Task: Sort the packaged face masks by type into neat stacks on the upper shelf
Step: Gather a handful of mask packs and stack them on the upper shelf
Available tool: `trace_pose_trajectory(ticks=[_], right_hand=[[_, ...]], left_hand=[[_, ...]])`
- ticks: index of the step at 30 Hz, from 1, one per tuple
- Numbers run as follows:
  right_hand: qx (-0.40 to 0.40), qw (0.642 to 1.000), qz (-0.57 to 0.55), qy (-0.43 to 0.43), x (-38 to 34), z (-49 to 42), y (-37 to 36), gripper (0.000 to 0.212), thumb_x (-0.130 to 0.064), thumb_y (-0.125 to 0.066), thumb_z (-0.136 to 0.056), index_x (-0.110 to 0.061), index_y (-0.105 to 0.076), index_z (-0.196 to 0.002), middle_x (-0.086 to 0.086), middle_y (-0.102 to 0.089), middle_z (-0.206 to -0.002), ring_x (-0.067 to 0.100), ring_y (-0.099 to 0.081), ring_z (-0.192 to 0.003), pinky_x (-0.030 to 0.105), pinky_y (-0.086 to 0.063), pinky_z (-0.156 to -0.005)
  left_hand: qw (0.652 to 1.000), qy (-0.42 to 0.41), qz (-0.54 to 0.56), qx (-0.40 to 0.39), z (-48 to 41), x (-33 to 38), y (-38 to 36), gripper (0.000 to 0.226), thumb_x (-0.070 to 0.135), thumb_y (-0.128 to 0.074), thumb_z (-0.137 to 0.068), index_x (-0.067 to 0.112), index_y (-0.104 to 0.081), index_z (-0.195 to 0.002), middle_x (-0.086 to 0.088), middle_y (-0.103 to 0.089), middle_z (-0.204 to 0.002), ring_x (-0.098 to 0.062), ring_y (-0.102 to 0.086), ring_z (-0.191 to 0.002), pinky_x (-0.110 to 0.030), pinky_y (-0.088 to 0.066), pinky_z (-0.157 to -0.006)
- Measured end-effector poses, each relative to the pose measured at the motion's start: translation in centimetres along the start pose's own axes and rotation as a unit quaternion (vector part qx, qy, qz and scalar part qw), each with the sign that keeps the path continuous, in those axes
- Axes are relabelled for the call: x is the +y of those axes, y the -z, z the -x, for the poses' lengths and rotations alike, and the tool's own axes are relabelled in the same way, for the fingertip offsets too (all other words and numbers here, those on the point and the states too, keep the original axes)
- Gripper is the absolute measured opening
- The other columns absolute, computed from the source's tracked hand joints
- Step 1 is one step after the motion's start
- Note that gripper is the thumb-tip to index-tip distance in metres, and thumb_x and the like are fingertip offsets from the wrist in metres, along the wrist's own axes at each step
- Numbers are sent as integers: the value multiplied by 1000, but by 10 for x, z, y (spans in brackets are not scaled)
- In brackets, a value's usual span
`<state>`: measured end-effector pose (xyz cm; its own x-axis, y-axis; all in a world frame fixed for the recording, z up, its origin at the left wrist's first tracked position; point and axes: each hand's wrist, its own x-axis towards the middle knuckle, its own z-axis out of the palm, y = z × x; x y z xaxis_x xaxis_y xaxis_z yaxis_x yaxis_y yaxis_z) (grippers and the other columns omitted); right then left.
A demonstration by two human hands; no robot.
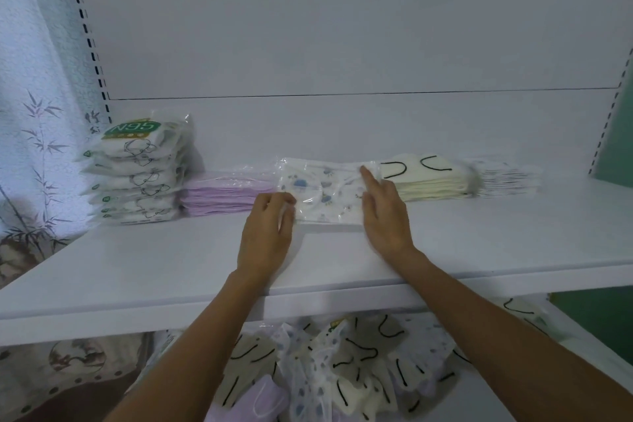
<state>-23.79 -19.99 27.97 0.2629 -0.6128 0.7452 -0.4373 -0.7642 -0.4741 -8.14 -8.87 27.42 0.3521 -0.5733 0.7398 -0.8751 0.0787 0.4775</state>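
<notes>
Squaring-up, seemingly: left hand [270,226], curled, grip unclear, and right hand [383,216], fingers straight, press both ends of the printed mask pack [325,195] on the upper shelf [137,267]; next, probably another from the heap [342,370] below.

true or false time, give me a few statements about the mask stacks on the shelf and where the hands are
1. The N95 stack is the tallest and stands at the left end of the upper shelf. True.
2. The purple stack lies right of the cream stack. False: it lies between the N95 stack and the printed stack; the cream stack is right of the printed one.
3. The left hand and right hand are at opposite ends of the printed stack. True.
4. Below the upper shelf, masks stand in neat stacks. False: a loose mixed pile lies there.
</notes>
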Motion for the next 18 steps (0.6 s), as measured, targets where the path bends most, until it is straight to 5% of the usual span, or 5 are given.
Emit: trace_pose_trajectory(ticks=[5, 10, 14, 18], right_hand=[[-38, 998, 37, -20, 15, -15, 30, 60, -42, -45, -95, -27, -22, -149, 10, -39, -133, 25, -50, -113, 34, -32, -102], [-111, 991, 79, -15, 68, -34, 95, 104, -42, -75, -74, -27, -6, -151, 8, -25, -142, 21, -36, -128, 31, -29, -104], [-78, 991, 109, -9, 141, -56, 145, 97, -24, -72, -79, -25, -8, -151, 8, -29, -136, 27, -46, -118, 34, -40, -97], [-64, 991, 113, -23, 215, -93, 188, 92, -14, -68, -81, -29, -9, -150, 7, -26, -140, 23, -46, -117, 22, -38, -86]], left_hand=[[989, -58, -90, -99, -9, 13, -18, 49, 22, -68, -82, 15, -51, -128, -12, -46, -131, -29, -52, -112, -40, -46, -91], [995, -77, 10, -67, -39, 61, -75, 47, -3, -68, -76, 12, -57, -120, -14, -50, -118, -29, -57, -98, -36, -50, -83], [991, -107, 52, -67, -66, 112, -150, 44, -8, -66, -75, 9, -59, -116, -15, -53, -117, -27, -56, -99, -25, -43, -78], [991, -88, 92, -51, -90, 166, -229, 40, -2, -68, -77, 12, -60, -115, -13, -43, -127, -20, -51, -101, -17, -38, -81]])
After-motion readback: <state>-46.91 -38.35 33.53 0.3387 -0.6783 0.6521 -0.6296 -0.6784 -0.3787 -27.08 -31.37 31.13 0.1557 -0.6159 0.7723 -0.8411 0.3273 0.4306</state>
